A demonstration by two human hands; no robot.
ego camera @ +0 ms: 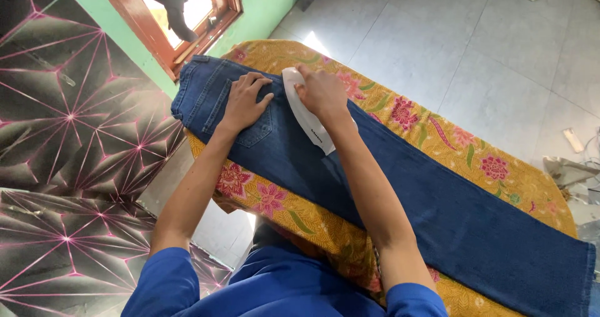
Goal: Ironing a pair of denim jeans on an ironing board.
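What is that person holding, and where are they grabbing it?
The right hand grips a white iron from above, near its top end, probably at the handle, which the hand hides. The left hand holds nothing; it lies flat on the blue jeans.

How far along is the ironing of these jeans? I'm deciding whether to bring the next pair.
Done: the jeans already lie flat along the flowered cloth. In hand: the right hand holds the white iron near the waist, while the left hand presses flat on the back pocket. Left: whether the legs have been ironed cannot be told from here.
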